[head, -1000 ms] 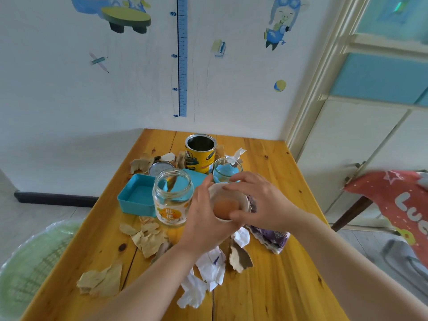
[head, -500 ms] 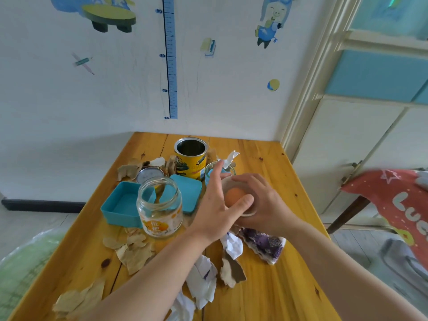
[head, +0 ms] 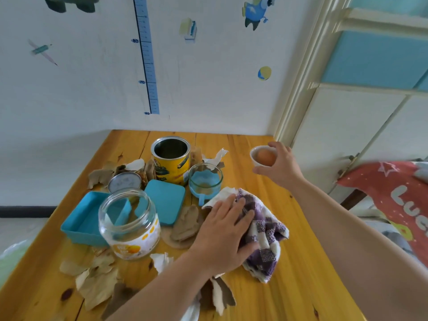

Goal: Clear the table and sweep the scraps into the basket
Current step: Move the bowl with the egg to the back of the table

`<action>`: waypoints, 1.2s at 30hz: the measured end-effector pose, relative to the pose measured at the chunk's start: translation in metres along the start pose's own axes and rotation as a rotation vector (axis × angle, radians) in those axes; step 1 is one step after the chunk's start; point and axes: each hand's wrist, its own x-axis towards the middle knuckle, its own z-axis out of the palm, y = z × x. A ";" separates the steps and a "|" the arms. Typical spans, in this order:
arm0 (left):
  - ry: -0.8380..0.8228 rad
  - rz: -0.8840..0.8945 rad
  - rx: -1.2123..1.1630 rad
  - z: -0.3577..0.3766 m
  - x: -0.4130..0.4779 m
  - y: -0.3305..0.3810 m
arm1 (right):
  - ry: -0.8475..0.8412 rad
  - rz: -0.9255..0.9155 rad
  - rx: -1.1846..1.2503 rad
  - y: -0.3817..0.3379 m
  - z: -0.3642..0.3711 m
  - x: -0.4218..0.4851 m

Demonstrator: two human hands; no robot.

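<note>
My right hand grips a small white cup with an orange egg-like thing in it, held above the table's far right part. My left hand lies flat with straight fingers on a purple and white checked cloth in the middle of the wooden table. Torn brown and white paper scraps lie scattered along the near left and around the containers. The green basket shows only as a blurred edge at the far left, below the table.
A clear glass jar stands near the left. Behind it are a blue box, its blue lid, a round metal lid, a yellow tin can and a glass cup. A red cloth hangs at right.
My right hand has carried the white cup away from the middle to the far right of the table. My left hand let go of the cup and came down onto the checked cloth.
</note>
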 end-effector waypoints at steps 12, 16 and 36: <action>-0.066 -0.081 -0.108 0.015 0.015 -0.010 | 0.009 0.109 0.003 0.015 0.043 0.062; -0.032 -0.091 -0.150 0.018 0.016 -0.011 | 0.002 0.078 -0.023 0.017 0.050 0.087; 0.003 -0.101 -0.169 0.017 0.017 -0.012 | -0.187 0.120 -0.264 0.020 0.052 0.151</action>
